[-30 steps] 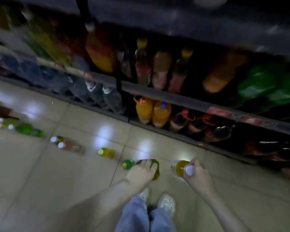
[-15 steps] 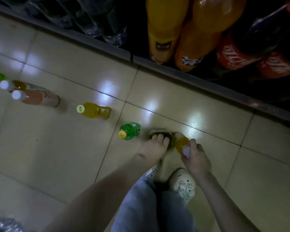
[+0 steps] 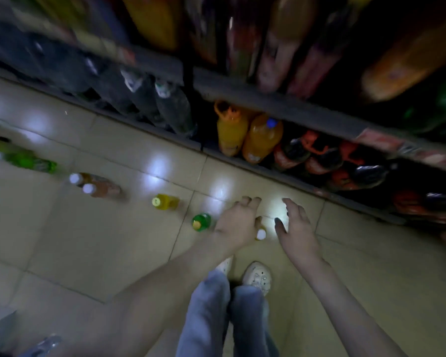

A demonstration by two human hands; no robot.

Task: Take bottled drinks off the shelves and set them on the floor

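**Both hands off, bottle left on the floor**

The left hand reaches forward, its forearm coming in from the lower left. The back of the hand faces up, the fingers are loose and slightly spread, and it holds nothing. The right hand sits alongside with its fingers fairly straight, pointing toward the shelves, and it too is empty. In the gap between the hands stands the white-capped yellow bottle on the floor, partly hidden by the left hand's edge; whether they touch cannot be told.

Half a second ago the right hand gripped that bottle at its cap end and the left hand lay over a dark bottle. Both have since let go, and the left hand now covers the dark bottle's spot.

Just left of the left hand stands a green bottle, and farther left a yellow bottle. Beyond the fingertips, large orange bottles remain on the bottom shelf.
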